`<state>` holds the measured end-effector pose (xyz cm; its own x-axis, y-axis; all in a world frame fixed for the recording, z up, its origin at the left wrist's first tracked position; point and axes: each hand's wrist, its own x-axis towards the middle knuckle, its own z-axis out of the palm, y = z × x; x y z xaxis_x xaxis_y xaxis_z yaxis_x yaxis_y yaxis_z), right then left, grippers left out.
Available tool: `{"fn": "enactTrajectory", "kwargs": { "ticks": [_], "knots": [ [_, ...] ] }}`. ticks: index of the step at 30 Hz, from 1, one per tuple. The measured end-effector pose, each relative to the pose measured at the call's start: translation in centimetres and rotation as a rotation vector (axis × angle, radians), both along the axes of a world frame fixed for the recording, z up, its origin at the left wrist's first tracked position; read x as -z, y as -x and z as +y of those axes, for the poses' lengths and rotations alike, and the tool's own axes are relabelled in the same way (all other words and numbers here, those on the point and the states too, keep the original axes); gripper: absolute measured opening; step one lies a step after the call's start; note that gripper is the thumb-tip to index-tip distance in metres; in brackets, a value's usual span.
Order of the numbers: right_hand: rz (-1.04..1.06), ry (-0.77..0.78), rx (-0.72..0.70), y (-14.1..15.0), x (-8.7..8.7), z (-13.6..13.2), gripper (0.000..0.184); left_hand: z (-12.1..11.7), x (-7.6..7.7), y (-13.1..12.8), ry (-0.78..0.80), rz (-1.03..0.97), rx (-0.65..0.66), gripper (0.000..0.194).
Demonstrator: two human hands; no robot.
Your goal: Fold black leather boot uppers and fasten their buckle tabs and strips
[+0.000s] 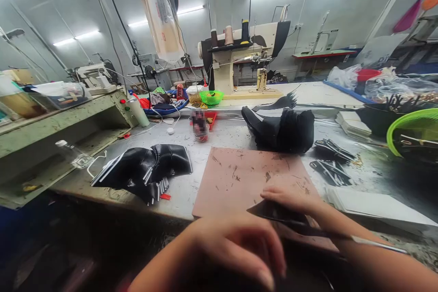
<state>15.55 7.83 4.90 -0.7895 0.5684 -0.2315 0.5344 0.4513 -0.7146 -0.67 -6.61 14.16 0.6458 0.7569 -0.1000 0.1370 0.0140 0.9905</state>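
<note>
In the lower middle, my left hand (236, 242) is raised above the near edge of the bench, its fingers loosely curved and the thumb apart, slightly blurred. No object shows in it. My right hand (285, 196) is over the right part of a brownish cutting board (239, 178), with a dark, pointed leather piece (278, 212) at its palm side. That piece stretches to the right across the forearm and has a pale edge. The right thumb is hidden. Behind the board stands a thick bundle of black pieces (296, 130).
Black pieces with white edges (137, 171) lie left of the board. Small black straps (330, 171), white sheets (379, 207) and a green-rimmed basket (393, 132) are at right. A sewing machine (224, 73) stands behind. A clear bottle (77, 157) lies tilted at left.
</note>
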Motion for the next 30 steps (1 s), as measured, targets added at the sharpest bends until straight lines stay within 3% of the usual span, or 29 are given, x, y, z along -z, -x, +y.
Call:
{"fn": "enactTrajectory", "kwargs": {
  "ticks": [2, 4, 5, 7, 10, 15, 18, 22, 24, 26, 28, 30],
  "knots": [
    [-0.078, 0.024, -0.105, -0.5, 0.8, -0.6, 0.038, 0.8, 0.5, 1.4, -0.023, 0.005, -0.149, 0.030],
    [-0.104, -0.047, -0.135, -0.9, 1.2, -1.5, 0.033, 2.6, 2.5, 1.9, -0.133, 0.204, -0.417, 0.030],
    [-0.111, -0.132, -0.121, -1.1, 1.4, -1.9, 0.031, 3.6, 4.0, 1.8, -0.185, 0.359, -0.452, 0.029],
    [-0.136, -0.341, -0.065, -1.5, 1.7, -2.6, 0.029, 5.2, 6.8, 1.2, -0.169, 0.584, -0.343, 0.028],
    [-0.206, -0.593, 0.000, -2.6, 2.5, -3.2, 0.027, 6.2, 9.6, 0.6, -0.153, 0.685, -0.259, 0.024],
    [-0.276, -0.773, -0.029, -3.3, 2.4, -3.4, 0.025, 5.9, 10.4, 1.1, -0.166, 0.686, -0.314, 0.015],
    [-0.124, -0.676, -0.060, -1.7, 1.3, -3.4, 0.019, 5.6, 10.5, 0.6, -0.224, 0.666, -0.382, 0.013],
    [0.122, -0.282, 0.000, 0.9, 0.7, -3.4, 0.034, 5.4, 10.6, -0.4, -0.278, 0.587, -0.551, 0.017],
    [0.180, -0.208, 0.076, 1.7, 0.9, -3.4, 0.033, 5.3, 10.6, -0.3, -0.080, 0.389, -0.766, 0.018],
    [0.246, -0.219, 0.145, 2.0, 1.2, -3.5, 0.028, 5.2, 10.5, 0.1, 0.223, 0.122, -0.914, 0.026],
    [0.318, -0.244, 0.179, 2.0, 1.5, -3.8, 0.019, 5.0, 10.4, 0.5, 0.425, -0.047, -0.912, 0.031],
    [0.377, -0.244, 0.189, 1.9, 1.7, -4.0, 0.010, 4.7, 10.3, 0.8, 0.472, -0.091, -0.879, 0.032]
  ]
}}
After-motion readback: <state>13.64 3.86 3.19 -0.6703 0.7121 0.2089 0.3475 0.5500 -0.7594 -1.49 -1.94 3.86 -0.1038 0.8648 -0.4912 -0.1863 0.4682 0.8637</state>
